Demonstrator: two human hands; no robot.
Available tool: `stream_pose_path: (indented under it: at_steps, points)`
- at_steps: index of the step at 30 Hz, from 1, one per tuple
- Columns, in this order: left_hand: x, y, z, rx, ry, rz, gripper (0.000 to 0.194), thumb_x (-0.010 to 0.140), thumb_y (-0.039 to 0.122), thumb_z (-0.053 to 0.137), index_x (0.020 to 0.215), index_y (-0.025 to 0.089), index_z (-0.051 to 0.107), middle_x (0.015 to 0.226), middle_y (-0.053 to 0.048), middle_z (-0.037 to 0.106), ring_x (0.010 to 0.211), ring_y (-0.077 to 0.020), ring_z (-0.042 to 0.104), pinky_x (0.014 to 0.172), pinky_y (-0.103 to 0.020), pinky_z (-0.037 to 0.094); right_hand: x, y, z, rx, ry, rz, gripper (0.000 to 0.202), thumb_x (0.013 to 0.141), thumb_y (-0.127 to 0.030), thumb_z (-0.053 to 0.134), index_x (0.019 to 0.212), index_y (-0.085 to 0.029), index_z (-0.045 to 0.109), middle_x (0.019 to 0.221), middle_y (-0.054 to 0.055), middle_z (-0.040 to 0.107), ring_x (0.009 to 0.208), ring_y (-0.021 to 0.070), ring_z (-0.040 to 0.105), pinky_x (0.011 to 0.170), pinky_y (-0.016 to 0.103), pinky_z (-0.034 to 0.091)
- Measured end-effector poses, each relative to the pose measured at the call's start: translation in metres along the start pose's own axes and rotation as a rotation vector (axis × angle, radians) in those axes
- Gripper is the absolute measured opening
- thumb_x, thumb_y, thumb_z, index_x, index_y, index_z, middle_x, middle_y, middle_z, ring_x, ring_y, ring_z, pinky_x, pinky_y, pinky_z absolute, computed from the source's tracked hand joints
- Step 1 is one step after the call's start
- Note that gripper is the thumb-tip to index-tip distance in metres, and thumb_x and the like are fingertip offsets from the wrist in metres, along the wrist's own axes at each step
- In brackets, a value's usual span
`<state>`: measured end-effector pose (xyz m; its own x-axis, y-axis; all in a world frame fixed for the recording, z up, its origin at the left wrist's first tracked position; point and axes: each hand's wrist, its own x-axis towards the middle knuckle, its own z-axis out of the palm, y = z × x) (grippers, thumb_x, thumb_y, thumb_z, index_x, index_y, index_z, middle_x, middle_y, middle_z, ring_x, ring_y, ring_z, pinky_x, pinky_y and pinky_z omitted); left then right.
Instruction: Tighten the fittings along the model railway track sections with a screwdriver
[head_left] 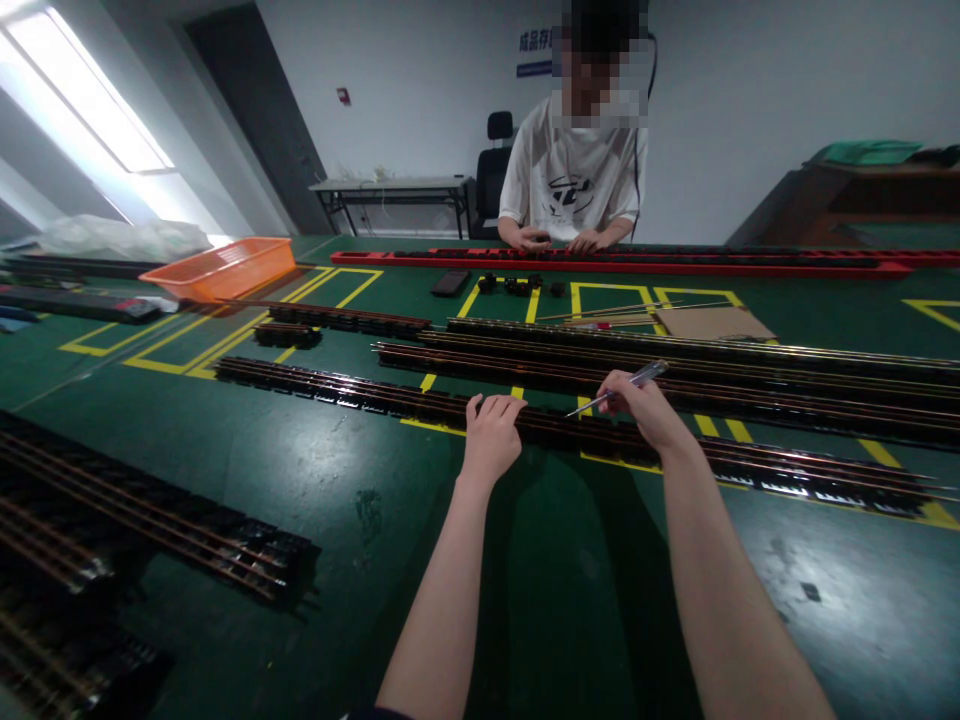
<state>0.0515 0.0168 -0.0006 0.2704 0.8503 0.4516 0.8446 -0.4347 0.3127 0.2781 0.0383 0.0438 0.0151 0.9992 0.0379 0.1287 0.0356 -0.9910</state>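
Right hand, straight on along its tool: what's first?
The near black strip: the right hand points its tool down-left at it. Tip looks at or just above the strip; one view leaves that gap unclear.

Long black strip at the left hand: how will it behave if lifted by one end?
The strip likely sags: it is very long, thin and looks segmented. Rolling seems unlikely, as it lies flat. Rods poking out at its right end might snag.
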Motion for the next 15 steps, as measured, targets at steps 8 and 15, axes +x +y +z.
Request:
stream_pose_path:
  at_steps: [8, 15]
  points:
    - [-0.0008, 0.0042, -0.0034, 0.008, -0.008, -0.008, 0.032, 0.083, 0.027, 0.053, 0.113, 0.024, 0.064, 0.115, -0.003, 0.068, 0.112, -0.0223, 0.058, 0.111, -0.046, 0.031, -0.0001, -0.0002, -0.0004, -0.007, 0.007, 0.002, 0.02, 0.067, -0.037, 0.06, 0.058, -0.02, 0.057, 0.052, 0.001, 0.055, 0.053, 0.013, 0.052, 0.05, 0.024, 0.039]
    - [-0.0013, 0.0054, -0.0017, 0.062, 0.032, 0.022, 0.041, 0.081, 0.047, 0.061, 0.114, 0.022, 0.066, 0.115, -0.007, 0.068, 0.11, -0.0264, 0.058, 0.107, -0.049, 0.034, 0.0022, 0.0035, 0.0002, 0.024, 0.004, -0.006, 0.021, 0.066, -0.038, 0.061, 0.057, -0.02, 0.055, 0.052, 0.0, 0.055, 0.052, 0.0122, 0.051, 0.049, 0.024, 0.038]
